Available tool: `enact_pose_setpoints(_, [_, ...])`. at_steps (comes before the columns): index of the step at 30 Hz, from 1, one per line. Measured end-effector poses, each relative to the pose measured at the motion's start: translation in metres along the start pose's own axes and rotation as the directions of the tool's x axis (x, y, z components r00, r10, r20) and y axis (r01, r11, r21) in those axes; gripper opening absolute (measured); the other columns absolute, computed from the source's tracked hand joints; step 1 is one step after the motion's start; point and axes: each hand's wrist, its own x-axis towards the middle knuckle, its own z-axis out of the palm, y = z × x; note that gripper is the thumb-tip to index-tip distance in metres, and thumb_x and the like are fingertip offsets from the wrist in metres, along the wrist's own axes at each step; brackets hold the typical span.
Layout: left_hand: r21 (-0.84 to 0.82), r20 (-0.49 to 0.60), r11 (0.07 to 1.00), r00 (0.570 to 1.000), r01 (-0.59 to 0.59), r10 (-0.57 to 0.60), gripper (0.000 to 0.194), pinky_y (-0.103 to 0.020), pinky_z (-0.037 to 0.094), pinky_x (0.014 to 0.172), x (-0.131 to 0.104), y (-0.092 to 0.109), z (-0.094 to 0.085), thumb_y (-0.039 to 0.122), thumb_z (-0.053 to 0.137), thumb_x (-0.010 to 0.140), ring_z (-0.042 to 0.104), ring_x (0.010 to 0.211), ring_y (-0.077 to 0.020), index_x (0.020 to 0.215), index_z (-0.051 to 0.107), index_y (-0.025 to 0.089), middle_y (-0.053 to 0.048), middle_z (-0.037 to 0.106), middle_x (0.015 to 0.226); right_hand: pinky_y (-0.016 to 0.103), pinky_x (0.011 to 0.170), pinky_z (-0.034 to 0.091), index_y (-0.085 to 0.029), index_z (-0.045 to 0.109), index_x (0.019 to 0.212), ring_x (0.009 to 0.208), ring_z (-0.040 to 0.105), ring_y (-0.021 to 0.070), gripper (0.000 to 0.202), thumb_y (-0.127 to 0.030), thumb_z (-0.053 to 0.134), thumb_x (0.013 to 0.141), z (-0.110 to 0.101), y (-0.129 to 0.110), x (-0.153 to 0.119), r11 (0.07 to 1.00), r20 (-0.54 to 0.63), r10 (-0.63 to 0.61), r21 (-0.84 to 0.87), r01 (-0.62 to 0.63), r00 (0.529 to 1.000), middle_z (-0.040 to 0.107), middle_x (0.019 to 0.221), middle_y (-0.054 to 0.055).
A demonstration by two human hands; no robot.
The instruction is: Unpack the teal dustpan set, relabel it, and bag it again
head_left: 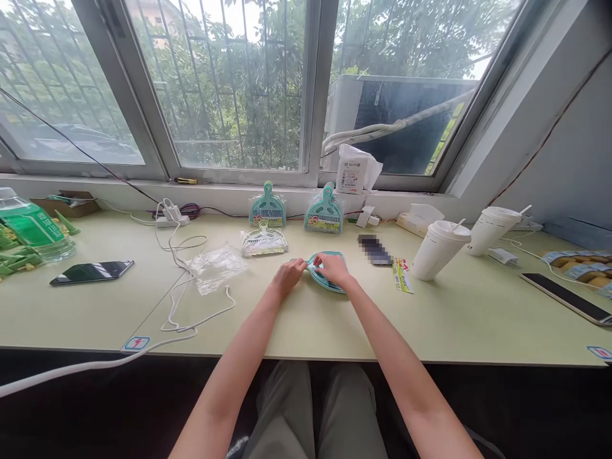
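Note:
A teal mini dustpan lies on the table in front of me, its handle pointing left. Inside it a small brush partly shows beneath my fingers. My left hand is closed around the handle end. Over the pan, my right hand has its fingers bent down and pinched at the set; exactly which part they grip is hidden. Behind my hands are more packaged sets: a pale one lying down and two teal ones, left and right, leaning by the window. Crumpled clear plastic wrap rests to the left.
A printed label card, a pixelated dark item and two lidded white cups are on the right. A phone, white cable and green-labelled bottle are left. The table's front edge runs before my knees.

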Motion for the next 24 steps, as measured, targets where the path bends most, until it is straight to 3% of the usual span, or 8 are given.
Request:
enact_pose_setpoints(2, [-0.111,-0.176,0.985,0.973,0.13,-0.148,0.042,-0.033,0.048,0.083,0.004,0.002,-0.003,0.005,0.038,0.083,0.053,0.112,-0.0219,0.119,0.049,0.023,-0.011,0.053,0.123,0.027,0.077,0.036,-0.024,0.058,0.084,0.091,0.061,0.017,0.011,-0.022,0.06,0.073,-0.01,-0.007,0.008,1.0,-0.017,0.012,-0.013,-0.012,1.0,0.069,0.094,-0.002])
enact_pose_setpoints(5, [-0.435,-0.379,0.862,0.816,0.261,-0.438,0.059,-0.041,0.041,0.096,0.012,0.005,-0.01,0.019,0.046,0.085,0.035,0.131,-0.0261,0.139,0.023,0.024,-0.015,0.033,0.142,0.026,0.07,0.037,-0.025,0.056,0.085,0.087,0.062,0.0165,0.016,-0.026,0.062,0.07,-0.022,-0.022,0.022,0.995,-0.102,0.073,0.077,-0.065,0.992,0.069,0.092,-0.002])
enact_pose_setpoints(6, [-0.571,-0.347,0.777,0.779,0.266,-0.522,0.063,-0.042,0.04,0.097,0.015,0.006,-0.011,0.025,0.048,0.086,0.033,0.132,-0.0267,0.141,0.018,0.024,-0.015,0.032,0.143,0.025,0.069,0.038,-0.025,0.056,0.086,0.086,0.062,0.0164,0.017,-0.026,0.062,0.07,-0.023,-0.027,0.027,0.989,-0.139,0.105,0.116,-0.089,0.985,0.069,0.091,-0.002])
enact_pose_setpoints(8, [-0.797,-0.107,0.539,0.816,0.271,-0.568,0.06,-0.041,0.044,0.092,0.019,0.006,-0.012,0.034,0.046,0.087,0.041,0.127,-0.0266,0.14,0.019,0.025,-0.014,0.04,0.138,0.025,0.067,0.038,-0.024,0.055,0.089,0.084,0.062,0.0164,0.019,-0.025,0.06,0.071,-0.022,-0.035,0.035,0.97,-0.203,0.178,0.203,-0.136,0.963,0.069,0.09,-0.001])
enact_pose_setpoints(11, [-0.892,0.287,0.239,0.89,0.383,-0.354,0.05,-0.034,0.051,0.076,0.022,0.0,-0.009,0.038,0.05,0.084,0.057,0.108,-0.0254,0.13,0.036,0.023,-0.011,0.057,0.119,0.025,0.066,0.04,-0.024,0.055,0.096,0.08,0.062,0.016,0.021,-0.028,0.055,0.075,-0.017,-0.032,0.037,0.92,-0.225,0.25,0.359,-0.158,0.942,0.068,0.089,0.001])
enact_pose_setpoints(13, [-0.887,0.354,0.178,0.875,0.426,-0.33,0.048,-0.031,0.051,0.072,0.021,-0.008,-0.004,0.035,0.057,0.078,0.06,0.102,-0.0246,0.122,0.043,0.021,-0.01,0.061,0.113,0.026,0.066,0.042,-0.023,0.055,0.1,0.077,0.061,0.0161,0.023,-0.033,0.048,0.08,-0.017,-0.014,0.026,0.891,-0.249,0.284,0.425,-0.159,0.926,0.068,0.092,0.004])
enact_pose_setpoints(19, [-0.855,0.4,0.105,0.775,0.508,-0.49,0.038,-0.027,0.05,0.065,0.018,-0.033,0.014,0.033,0.053,0.079,0.065,0.089,-0.0198,0.115,0.045,0.024,-0.008,0.064,0.106,0.045,0.091,0.037,-0.022,0.059,0.108,0.116,0.047,0.029,0.034,-0.036,0.041,0.083,-0.033,0.103,-0.078,0.894,-0.479,0.41,0.042,-0.447,0.776,0.058,0.122,0.011])
enact_pose_setpoints(24, [-0.872,0.425,-0.019,0.736,0.49,-0.528,0.034,-0.03,0.052,0.067,0.02,-0.039,0.022,0.038,0.049,0.078,0.066,0.084,-0.0198,0.109,0.051,0.022,-0.008,0.066,0.099,0.045,0.1,0.034,-0.026,0.051,0.125,0.129,0.039,0.0266,0.044,-0.038,0.034,0.086,-0.031,0.154,-0.174,0.891,-0.257,0.396,-0.122,-0.436,0.881,0.051,0.134,0.006])
